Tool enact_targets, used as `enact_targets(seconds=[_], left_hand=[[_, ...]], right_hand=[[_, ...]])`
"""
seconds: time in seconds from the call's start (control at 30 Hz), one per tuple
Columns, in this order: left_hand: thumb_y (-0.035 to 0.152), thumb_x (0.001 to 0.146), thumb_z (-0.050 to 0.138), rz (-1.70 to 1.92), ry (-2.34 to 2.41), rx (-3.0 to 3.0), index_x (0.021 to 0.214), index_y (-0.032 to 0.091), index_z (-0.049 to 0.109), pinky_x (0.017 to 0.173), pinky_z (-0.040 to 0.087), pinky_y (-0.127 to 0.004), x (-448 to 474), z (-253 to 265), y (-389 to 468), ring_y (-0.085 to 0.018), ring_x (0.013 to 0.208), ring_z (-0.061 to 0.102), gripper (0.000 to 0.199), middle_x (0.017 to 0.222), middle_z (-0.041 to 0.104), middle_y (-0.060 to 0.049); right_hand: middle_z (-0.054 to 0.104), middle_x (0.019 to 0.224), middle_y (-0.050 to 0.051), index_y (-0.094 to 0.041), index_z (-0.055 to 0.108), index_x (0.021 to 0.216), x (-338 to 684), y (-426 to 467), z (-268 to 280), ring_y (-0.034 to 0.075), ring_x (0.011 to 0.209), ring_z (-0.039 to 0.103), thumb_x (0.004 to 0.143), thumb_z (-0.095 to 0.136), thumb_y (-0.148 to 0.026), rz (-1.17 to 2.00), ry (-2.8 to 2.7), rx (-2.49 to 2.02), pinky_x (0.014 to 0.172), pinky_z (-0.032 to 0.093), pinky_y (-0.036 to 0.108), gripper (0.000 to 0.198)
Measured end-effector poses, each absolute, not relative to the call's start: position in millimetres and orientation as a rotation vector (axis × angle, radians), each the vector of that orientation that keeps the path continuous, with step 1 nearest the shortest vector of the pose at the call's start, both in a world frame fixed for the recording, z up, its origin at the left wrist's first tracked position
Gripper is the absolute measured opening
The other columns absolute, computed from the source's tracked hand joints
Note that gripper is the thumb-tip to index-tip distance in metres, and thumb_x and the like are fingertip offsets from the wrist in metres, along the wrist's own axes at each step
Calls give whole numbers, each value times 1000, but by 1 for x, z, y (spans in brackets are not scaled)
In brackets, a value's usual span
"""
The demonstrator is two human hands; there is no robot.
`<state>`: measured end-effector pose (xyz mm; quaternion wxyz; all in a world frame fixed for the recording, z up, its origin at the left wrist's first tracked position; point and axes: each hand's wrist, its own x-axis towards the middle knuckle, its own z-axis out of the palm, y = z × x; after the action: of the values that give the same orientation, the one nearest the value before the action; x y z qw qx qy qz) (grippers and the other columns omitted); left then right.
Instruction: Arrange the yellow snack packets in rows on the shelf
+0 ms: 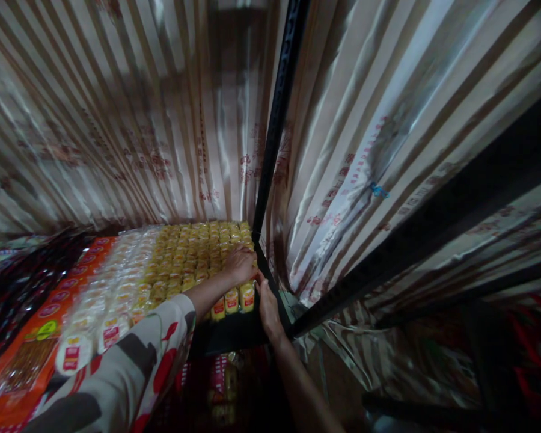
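Rows of small yellow-wrapped snack packets (180,255) stand packed on a dark shelf (229,338). My left hand (242,264) rests on the outer right row, its fingers bent over the packets there. Close beside it, my right hand (267,304) is at the shelf's right edge. Its fingers are stretched upward along the side of that row, and the fingertips meet my left hand. Several packets with red-and-white labels (247,296) show at the front of the rows. What lies under my left fingers is partly hidden.
White round packets (74,352) and orange snack bags (24,367) line the shelf to the left, with dark shiny packs (27,288) beyond. A black upright post (275,126) stands behind. Striped plastic sheeting (184,120) hangs around; a dark rail (388,258) runs to the right.
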<state>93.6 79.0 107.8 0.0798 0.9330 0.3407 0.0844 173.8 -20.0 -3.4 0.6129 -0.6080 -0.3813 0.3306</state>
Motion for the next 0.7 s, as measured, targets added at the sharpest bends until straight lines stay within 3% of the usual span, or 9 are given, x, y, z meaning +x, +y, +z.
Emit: enact_targets(seconds=[0.1,0.23,0.37,0.53,0.7], left_hand=[[24,75,53,228,1068,2823,87,17,65,91,39,-34,95,107,79,-24,100,52,18,92,64,-8],[22,76,52,181,1074,2812,93,15,63,93,38,-32,99,110,78,-23,102,51,21,96,65,-8],[20,77,51,190,1091,2794,98,12,60,95,37,-32,100,114,77,-23,101,51,25,98,64,-10],[15,78,47,224,1053,2776,95,14,59,95,36,-32,98,113,79,-21,100,52,21,97,64,-9],[18,79,47,215,1126,2772,97,11,60,94,37,-34,99,116,78,-24,102,50,23,100,62,-11]], right_hand=[[51,131,3,-19,48,130,177,-19,1,22,127,41,83,34,-62,733,-812,-1422,108,29,34,65],[36,142,6,-15,39,136,182,-3,8,20,133,30,83,30,-65,723,-771,-1367,111,21,34,74],[34,143,7,-14,36,137,183,22,12,19,133,30,81,26,-70,850,-703,-1215,110,24,33,80],[53,130,5,-18,46,131,180,33,15,21,126,42,81,27,-70,1007,-712,-1186,105,33,33,75],[36,142,4,-17,37,136,187,42,11,18,132,31,81,23,-71,961,-654,-1159,108,28,34,78]])
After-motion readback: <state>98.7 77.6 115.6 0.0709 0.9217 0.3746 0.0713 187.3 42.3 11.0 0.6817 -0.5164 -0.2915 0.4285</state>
